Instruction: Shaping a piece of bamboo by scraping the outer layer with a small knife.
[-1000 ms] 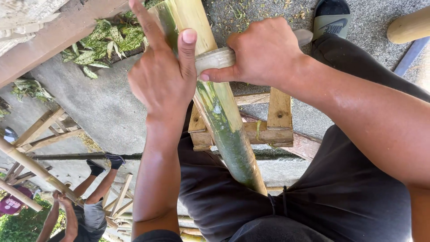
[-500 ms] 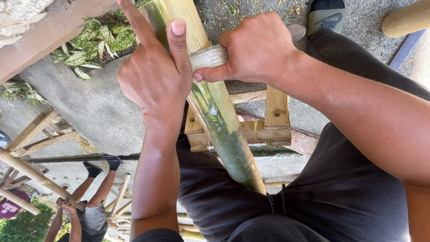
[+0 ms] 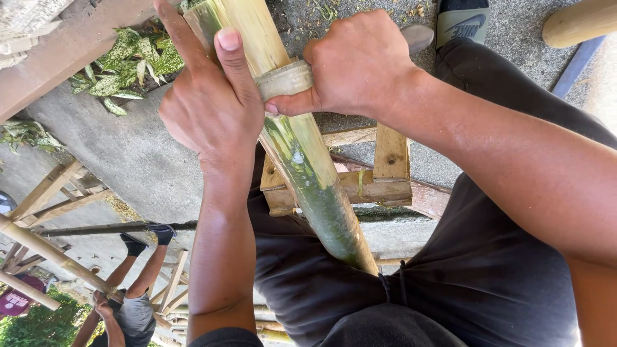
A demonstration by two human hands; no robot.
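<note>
A green bamboo pole (image 3: pixel 308 167) runs up from the person's lap, resting on a wooden stool (image 3: pixel 385 180). The left hand (image 3: pixel 209 109) lies against its side, fingers stretched out. The right hand (image 3: pixel 357 64) is clenched around a tool handle (image 3: pixel 283 78) set across the pole.

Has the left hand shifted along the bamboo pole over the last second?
Cannot tell: the left hand sits at the same spot beside the right hand on the bamboo pole; only the camera shifted.
</note>
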